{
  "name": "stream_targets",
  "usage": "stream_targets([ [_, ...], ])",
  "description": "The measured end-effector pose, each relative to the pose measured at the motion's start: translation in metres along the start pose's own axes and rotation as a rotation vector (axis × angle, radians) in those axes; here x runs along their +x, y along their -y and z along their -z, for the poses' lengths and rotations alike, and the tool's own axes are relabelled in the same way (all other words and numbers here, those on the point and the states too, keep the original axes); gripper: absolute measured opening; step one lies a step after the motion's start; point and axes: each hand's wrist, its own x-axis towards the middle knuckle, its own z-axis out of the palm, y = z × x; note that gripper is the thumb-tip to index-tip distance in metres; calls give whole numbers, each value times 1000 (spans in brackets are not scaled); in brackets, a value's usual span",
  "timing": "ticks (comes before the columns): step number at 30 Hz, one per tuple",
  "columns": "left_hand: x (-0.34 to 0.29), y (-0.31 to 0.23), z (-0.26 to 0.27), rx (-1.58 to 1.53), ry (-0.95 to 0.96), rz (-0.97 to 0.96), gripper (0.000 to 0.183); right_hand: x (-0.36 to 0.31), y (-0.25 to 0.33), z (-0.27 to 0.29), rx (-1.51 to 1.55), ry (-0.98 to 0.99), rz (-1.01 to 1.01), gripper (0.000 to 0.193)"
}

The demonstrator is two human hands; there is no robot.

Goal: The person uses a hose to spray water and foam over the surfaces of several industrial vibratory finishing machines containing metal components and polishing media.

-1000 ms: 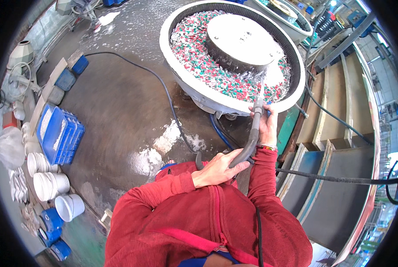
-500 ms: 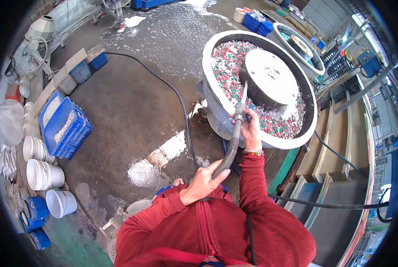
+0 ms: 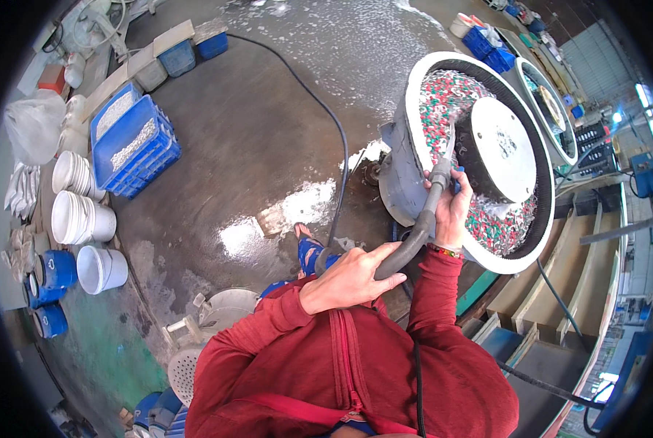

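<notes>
A thick grey hose (image 3: 416,237) runs between both my hands. My right hand (image 3: 454,212) is closed round its front end at the grey nozzle fitting (image 3: 441,171), where a bit of blue shows by my fingers. My left hand (image 3: 352,281) grips the hose further back, thumb on one side and fingers on the other. A pale spray of water (image 3: 451,139) leaves the nozzle. It points into a big round tub (image 3: 416,91) with a white rim. Small red, green and white pieces (image 3: 447,102) lie in its ring-shaped trough, around a raised white centre disc (image 3: 505,150).
A second round tub (image 3: 569,142) stands behind. At left are a blue crate (image 3: 155,157) holding white pieces, white buckets (image 3: 85,219) and blue drums (image 3: 58,269). A dark hose (image 3: 319,98) crosses the wet floor. Wooden troughs (image 3: 560,252) lie at right.
The view has swung, so the tub and hose sit further right in the picture. A foot and patterned trouser leg show more. Both hands keep their hold, the nozzle still over the pieces.
</notes>
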Motion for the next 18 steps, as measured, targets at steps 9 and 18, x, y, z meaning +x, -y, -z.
stream_targets([
  [9,53,48,66,-134,16,100,51,70,-28,-26,-68,-184,102,30],
  [18,159,94,167,-41,67,-28,55,164,-34,-54,-79,-365,107,33],
])
